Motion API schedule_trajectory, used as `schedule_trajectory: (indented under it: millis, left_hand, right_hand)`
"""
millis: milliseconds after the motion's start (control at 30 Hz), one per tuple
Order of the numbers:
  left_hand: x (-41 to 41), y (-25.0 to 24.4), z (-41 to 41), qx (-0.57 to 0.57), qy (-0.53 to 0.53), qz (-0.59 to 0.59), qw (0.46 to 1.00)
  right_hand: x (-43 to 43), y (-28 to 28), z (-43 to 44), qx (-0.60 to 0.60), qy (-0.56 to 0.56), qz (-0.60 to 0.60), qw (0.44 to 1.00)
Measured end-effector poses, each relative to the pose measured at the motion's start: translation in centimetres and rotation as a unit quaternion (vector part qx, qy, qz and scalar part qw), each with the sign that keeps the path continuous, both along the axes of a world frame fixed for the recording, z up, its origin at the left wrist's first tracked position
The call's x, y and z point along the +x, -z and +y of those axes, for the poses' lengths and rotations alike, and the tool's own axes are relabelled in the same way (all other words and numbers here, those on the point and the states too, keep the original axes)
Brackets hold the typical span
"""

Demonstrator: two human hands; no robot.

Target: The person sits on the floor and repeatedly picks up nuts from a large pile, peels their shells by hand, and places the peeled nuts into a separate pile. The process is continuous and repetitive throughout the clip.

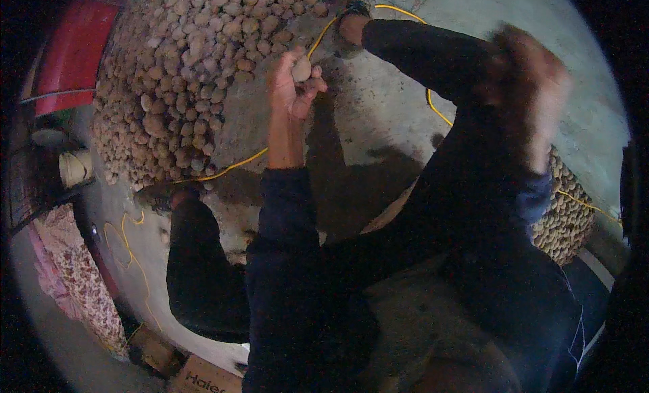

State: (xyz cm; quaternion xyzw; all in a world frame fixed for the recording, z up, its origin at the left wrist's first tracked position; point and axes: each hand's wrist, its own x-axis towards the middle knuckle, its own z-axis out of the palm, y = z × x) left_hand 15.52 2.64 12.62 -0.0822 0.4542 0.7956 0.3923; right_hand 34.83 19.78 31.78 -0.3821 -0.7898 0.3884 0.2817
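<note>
My left hand (296,89) is raised above the concrete floor, its fingers curled around one round, pale brown object (301,69), which looks like a nut or small tuber. My right hand (540,89) is blurred and hovers over my right leg at the right; whether it holds anything cannot be made out. A large spread of similar round brown objects (187,63) covers the floor at the upper left, between and beyond my feet. A yellow cord (236,166) runs across the floor and passes behind my left forearm.
Another batch of round pieces (563,210) lies at the right. At the left are a red object (76,53), a whitish bucket (76,169) and patterned fabric (83,271). Cardboard boxes (203,375) stand at the lower left. More yellow cord (129,251) loops near them.
</note>
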Motion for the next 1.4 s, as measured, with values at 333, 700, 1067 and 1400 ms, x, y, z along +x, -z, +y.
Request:
schedule_trajectory:
  millis: [333,700,1067,1400]
  left_hand:
    - [4.4,-7.8,0.2,-0.129,-0.057,0.42,0.897]
    - [5.7,-9.4,1.3,-0.216,-0.097,0.291,0.927]
    - [5.0,-5.4,1.7,-0.319,0.056,0.646,0.691]
    - [0.3,6.1,-0.8,-0.492,0.045,0.547,0.675]
  right_hand:
    - [-6.3,7.6,-7.2,-0.399,-0.267,0.109,0.87]
    - [-6.6,10.8,-6.1,-0.546,-0.256,0.143,0.784]
    - [-7.0,12.4,-6.3,-0.598,-0.159,0.175,0.766]
    - [-6.5,14.5,-7.1,-0.546,-0.19,0.087,0.811]
